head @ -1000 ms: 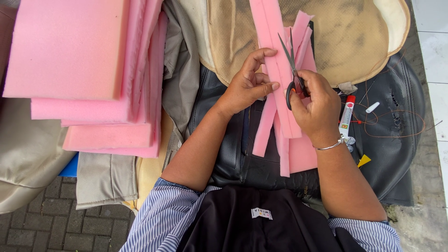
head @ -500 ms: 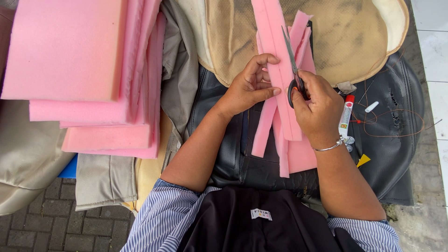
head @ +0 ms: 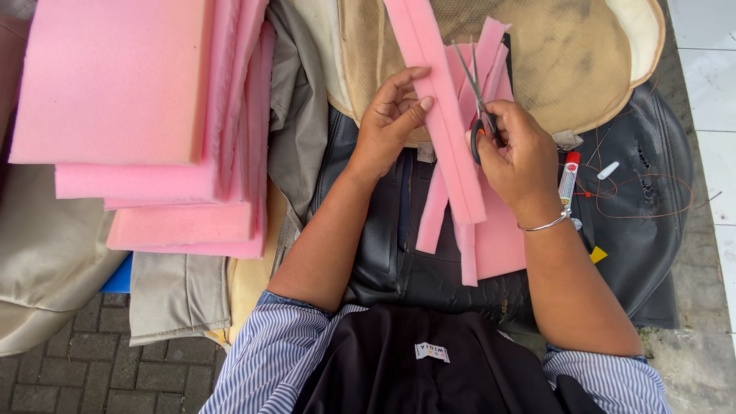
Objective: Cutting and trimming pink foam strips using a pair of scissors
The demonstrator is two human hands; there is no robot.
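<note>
Gripping a long pink foam strip (head: 441, 115), the left hand (head: 387, 126) has its thumb and fingers pinching the strip's left edge, holding it slanted from the top of the view down toward the lap. The right hand (head: 517, 157) is closed around the orange-lined handles of a pair of scissors (head: 477, 92), whose blades stand slightly parted and point away from the person, just right of the held strip and over the other pink foam pieces (head: 494, 230) that lie beneath. Those pieces rest on a black leather seat cover (head: 368, 230) spread across the lap. Beyond the hands lies a tan perforated seat pad (head: 575, 61). To the right of the right wrist, which wears a thin silver bracelet (head: 546, 225), sits a small white tube with a red cap (head: 568, 180), and near it a loose loop of brownish thread (head: 652, 207). A stack of thick pink foam sheets (head: 130, 107) lies well to the left, over grey and beige covers (head: 295, 107).
</note>
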